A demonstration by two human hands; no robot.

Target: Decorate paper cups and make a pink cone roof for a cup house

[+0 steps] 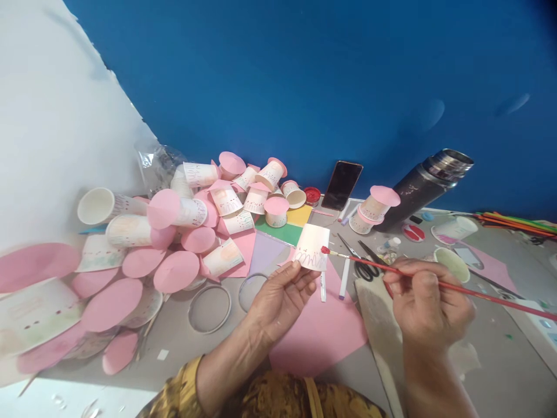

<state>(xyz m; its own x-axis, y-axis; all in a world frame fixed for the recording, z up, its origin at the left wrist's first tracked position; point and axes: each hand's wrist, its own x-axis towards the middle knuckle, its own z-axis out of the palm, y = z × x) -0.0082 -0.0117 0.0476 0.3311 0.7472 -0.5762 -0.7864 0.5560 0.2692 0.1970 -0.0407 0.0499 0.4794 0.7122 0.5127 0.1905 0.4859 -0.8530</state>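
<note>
My left hand [282,299] grips a white paper cup [314,241] by its lower rim, the cup held upside down above the table. Purple looping marks run round the cup near that rim. In my right hand [429,302] is a long red paintbrush [395,269], held like a pencil. Its tip carries red paint and is at the cup's right side; whether it touches cannot be made out. Beneath the cup lies a sheet of pink paper [319,331] with markers [344,278] on it. Black-handled scissors [365,268] rest just beyond my right hand.
Many decorated cups with pink paper discs [176,270] crowd the left side. Two tape rings [210,309] lie near my left wrist. Along the back stand a red paint pot [312,195], a phone [342,184], stacked cups [373,209] and a dark flask [424,186].
</note>
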